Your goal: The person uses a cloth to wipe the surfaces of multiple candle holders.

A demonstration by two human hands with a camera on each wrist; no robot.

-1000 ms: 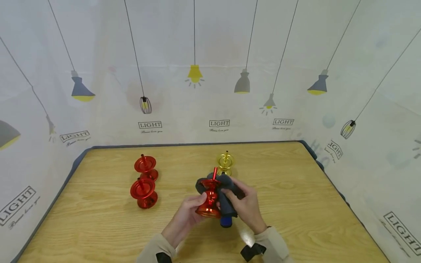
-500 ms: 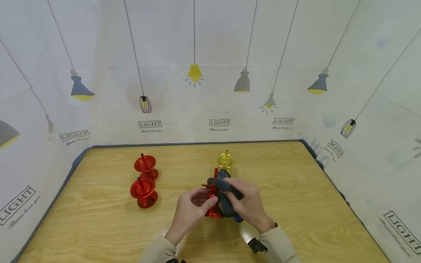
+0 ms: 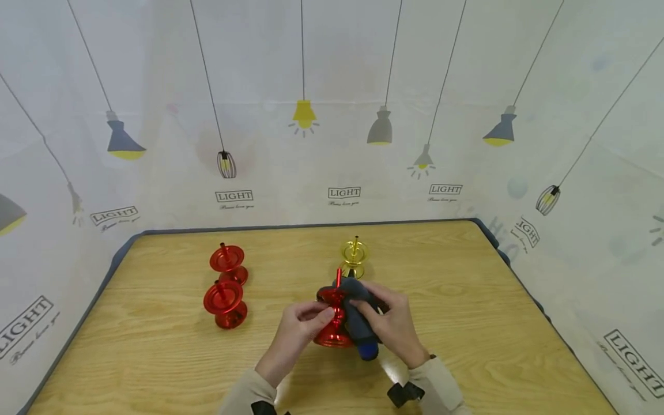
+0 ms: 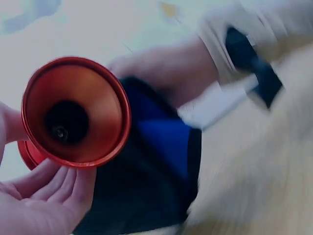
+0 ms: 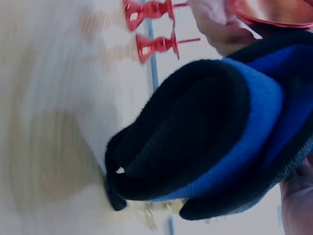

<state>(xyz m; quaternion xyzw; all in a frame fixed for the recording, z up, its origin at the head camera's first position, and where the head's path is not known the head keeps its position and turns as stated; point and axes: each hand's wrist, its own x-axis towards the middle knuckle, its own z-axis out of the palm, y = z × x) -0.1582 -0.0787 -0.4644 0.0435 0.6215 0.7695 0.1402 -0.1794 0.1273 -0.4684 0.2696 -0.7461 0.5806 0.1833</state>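
Note:
My left hand (image 3: 297, 333) grips a shiny red candle holder (image 3: 334, 334) by its narrow middle, its spike pointing up. In the left wrist view the hollow underside of the candle holder (image 4: 100, 142) faces the camera, with fingers round its stem. My right hand (image 3: 395, 323) pinches a folded dark grey and blue cloth (image 3: 359, 320) against the right side of the candle holder and behind its upper dish. The cloth (image 5: 195, 127) fills much of the right wrist view and hides most of the right fingers.
Two more red candle holders (image 3: 223, 301) stand upright at the left of the wooden table (image 3: 129, 357). A gold candle holder (image 3: 354, 253) stands behind my hands. A white sheet printed with lamps (image 3: 259, 115) walls the back and sides.
The red candle holder turned and tilted in my left hand, which shifted its grip round it. The cloth moved along the holder with my right hand. The standing holders stayed put.

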